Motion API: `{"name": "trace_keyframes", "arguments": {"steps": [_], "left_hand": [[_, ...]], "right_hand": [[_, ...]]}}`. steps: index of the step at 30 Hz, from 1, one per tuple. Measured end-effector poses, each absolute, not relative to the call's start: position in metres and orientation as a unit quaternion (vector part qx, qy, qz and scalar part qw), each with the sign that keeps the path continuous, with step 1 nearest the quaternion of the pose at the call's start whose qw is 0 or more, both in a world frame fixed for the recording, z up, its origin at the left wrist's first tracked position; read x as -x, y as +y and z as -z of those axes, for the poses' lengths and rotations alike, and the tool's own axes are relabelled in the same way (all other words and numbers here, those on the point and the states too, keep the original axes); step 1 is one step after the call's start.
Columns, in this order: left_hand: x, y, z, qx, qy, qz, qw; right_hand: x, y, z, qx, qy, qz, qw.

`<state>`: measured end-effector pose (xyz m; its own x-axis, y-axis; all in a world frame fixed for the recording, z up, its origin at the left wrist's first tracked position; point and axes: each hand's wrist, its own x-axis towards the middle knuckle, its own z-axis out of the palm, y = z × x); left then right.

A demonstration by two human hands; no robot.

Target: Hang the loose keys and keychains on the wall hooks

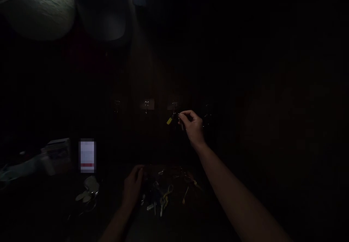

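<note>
The view is very dark. My right hand (192,123) is raised below a metal hook (175,104), with thumb and fingers pinched on a set of keys (182,126). A yellow key tag (169,121) hangs just left of the fingertips; whether its ring is on the hook, I cannot tell. Lower down, my left hand (133,182) rests at the surface with fingers and thumb apart, seemingly holding nothing. Right beside it lie several loose keys (163,200), some with pale or yellowish tags and loops. Another key (185,195) lies farther right.
More hooks line the dark wall, including one hook (147,103) on a pale plate. At left stand a blurred bright rectangle (87,154) and a box (58,154). More keys with pale tags (91,186) lie below. Hats (38,12) hang at upper left.
</note>
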<state>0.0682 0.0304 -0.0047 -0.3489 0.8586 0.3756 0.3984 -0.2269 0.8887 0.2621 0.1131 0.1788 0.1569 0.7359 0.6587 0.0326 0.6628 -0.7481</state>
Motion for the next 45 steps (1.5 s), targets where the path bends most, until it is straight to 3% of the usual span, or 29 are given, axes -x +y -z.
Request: {"name": "trace_keyframes", "arguments": {"steps": [26,34,40,45], "left_hand": [[-0.067,0.030,0.004,-0.533,0.591,-0.574,0.194],[-0.062,0.032,0.009,-0.513,0.604,-0.579,0.193],[-0.056,0.034,0.007,-0.491,0.621,-0.587,0.169],[-0.048,0.034,0.006,-0.484,0.637,-0.577,0.164]], "right_hand": [[-0.254,0.131,-0.149,0.325,-0.544,-0.344,0.693],[-0.257,0.118,-0.116,0.355,-0.556,-0.404,0.634],[-0.255,0.089,-0.071,0.404,-0.611,-0.418,0.538],[-0.251,0.060,-0.030,0.410,-0.701,-0.359,0.460]]}}
